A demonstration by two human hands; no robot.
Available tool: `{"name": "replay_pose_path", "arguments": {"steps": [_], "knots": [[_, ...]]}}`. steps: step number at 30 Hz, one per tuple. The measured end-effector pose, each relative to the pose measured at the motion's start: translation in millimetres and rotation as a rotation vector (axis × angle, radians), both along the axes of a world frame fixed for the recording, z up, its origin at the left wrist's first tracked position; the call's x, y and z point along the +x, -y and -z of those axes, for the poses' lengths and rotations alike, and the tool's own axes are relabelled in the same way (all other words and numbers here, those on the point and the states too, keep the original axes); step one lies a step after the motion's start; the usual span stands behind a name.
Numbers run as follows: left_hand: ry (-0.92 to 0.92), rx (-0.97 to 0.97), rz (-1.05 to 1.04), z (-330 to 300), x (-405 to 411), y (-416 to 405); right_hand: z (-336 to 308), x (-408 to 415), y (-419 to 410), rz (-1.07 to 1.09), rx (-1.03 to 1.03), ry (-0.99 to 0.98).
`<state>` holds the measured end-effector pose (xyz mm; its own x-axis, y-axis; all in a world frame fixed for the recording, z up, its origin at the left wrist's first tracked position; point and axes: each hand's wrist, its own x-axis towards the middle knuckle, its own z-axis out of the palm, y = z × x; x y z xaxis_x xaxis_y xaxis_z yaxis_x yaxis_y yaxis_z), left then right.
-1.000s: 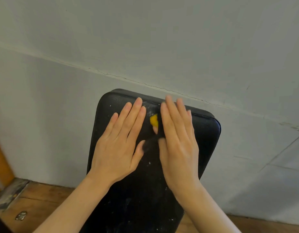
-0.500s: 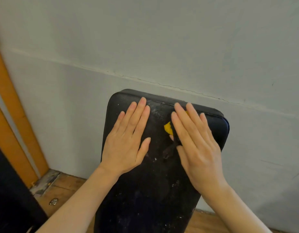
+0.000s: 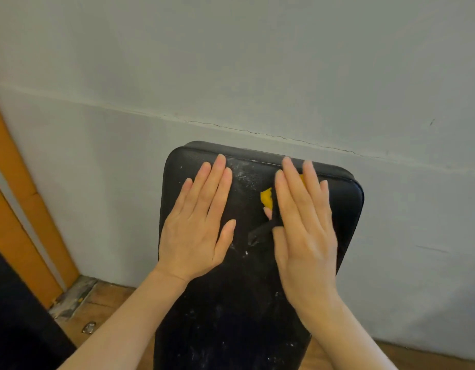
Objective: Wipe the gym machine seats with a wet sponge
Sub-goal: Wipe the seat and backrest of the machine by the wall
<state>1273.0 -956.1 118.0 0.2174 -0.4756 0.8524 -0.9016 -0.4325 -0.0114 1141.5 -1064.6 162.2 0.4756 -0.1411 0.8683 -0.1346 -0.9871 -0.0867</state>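
Standing at the far left, an orange door frame point(image 3: 30, 225) is meeting the wooden floor point(image 3: 108, 303), with a small metal piece point(image 3: 89, 327) lying on the boards near it. Moving rightward, the left hand point(image 3: 199, 231) is lying flat on the upper left part of the black padded seat point(image 3: 231, 316), fingers straight and together, gripping nothing, apparently steadying the pad. Between the hands, white powdery smears are showing near the top edge, and pale specks are dotting the lower stretch of the pad. Further right, the right hand point(image 3: 303, 236) is pressing a yellow sponge point(image 3: 267, 198) against the pad under straightened fingers; only slivers of yellow are peeking out beside the index finger and between the fingers, so most of the sponge is hidden. Behind everything, a grey wall point(image 3: 257, 62) with a thin crack is running across.

Judging from the marks remaining, the wiping is looking only partly done: the top strip is being worked now, while the speckled lower part is seemingly waiting for its pass.
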Motion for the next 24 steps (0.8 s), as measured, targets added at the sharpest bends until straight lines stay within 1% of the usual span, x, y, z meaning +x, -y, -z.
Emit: {"name": "replay_pose_path", "arguments": {"steps": [2, 4, 7, 9, 12, 14, 17, 19, 21, 23, 24], "knots": [[0.001, 0.003, 0.01, -1.0, 1.0, -0.3, -7.4, 14.6, -9.5, -0.04, -0.089, -0.063], [-0.007, 0.013, 0.014, -1.0, 0.1, -0.7, -3.8, 4.2, 1.1, -0.042, -0.156, -0.145], [0.009, 0.01, 0.026, 0.5, 1.2, -1.4, 1.4, -15.2, 5.1, 0.025, -0.059, -0.129], [0.014, 0.008, 0.016, 0.4, 3.3, -1.2, -15.3, 6.6, -7.3, 0.051, 0.031, -0.079], [-0.003, 0.006, 0.004, -1.0, 1.5, -0.4, -47.5, 32.2, -21.9, 0.045, 0.096, -0.127], [-0.012, 0.008, 0.026, -0.7, -0.6, -0.5, -53.5, 15.7, -11.4, 0.076, 0.14, -0.175], [0.0, -0.003, 0.051, 0.8, 0.9, -1.5, -52.4, -7.2, -1.3, 0.166, 0.282, -0.145], [0.007, -0.004, 0.044, -0.1, 3.2, -0.7, -60.2, 14.6, -13.0, 0.16, 0.258, -0.155], [0.001, -0.002, 0.031, -0.5, 2.1, -1.2, -64.9, 34.2, -26.8, 0.072, 0.218, -0.251], [0.003, 0.002, 0.039, -0.4, 0.8, -1.4, -67.3, 28.0, -23.9, 0.05, 0.229, -0.3], [-0.002, 0.006, 0.051, -1.3, 0.7, -1.3, -65.1, 17.3, -18.1, 0.073, 0.251, -0.281]]}}
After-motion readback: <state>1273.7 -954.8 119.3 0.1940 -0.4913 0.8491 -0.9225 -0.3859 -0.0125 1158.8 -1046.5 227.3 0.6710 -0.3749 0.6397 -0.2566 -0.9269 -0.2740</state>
